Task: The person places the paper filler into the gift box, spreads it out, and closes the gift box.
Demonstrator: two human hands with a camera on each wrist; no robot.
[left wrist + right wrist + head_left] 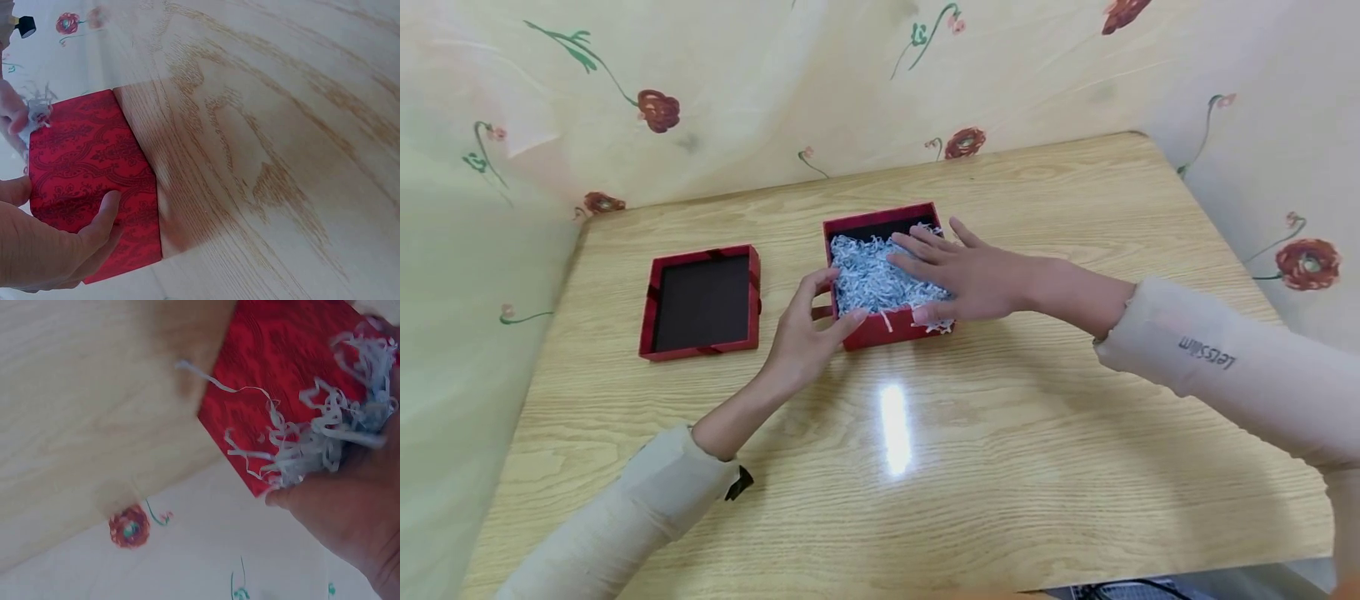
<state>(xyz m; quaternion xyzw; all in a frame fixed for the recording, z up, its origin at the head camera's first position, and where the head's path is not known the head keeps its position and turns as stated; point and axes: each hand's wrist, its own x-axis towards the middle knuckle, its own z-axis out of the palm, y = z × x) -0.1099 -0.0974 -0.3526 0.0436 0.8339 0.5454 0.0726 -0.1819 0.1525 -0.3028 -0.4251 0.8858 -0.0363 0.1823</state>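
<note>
A red patterned box (880, 332) sits on the table, filled with pale blue shredded paper (868, 271). My left hand (803, 335) grips the box at its near left corner, the thumb at the front rim and the fingers along the left side. In the left wrist view its fingers lie against the red wall (94, 150). Spread flat, my right hand (973, 279) presses on the shredded paper at the right of the box, its thumb near the front rim. Strands of paper (331, 428) hang over the edge in the right wrist view.
Left of the box lies a square red lid (700, 304), black inside, its open side up. Both stand on a wood-grain table (1000, 467). Flowered curtain (737, 100) hangs behind and at both sides. Dark cables (1138, 586) show below the near edge.
</note>
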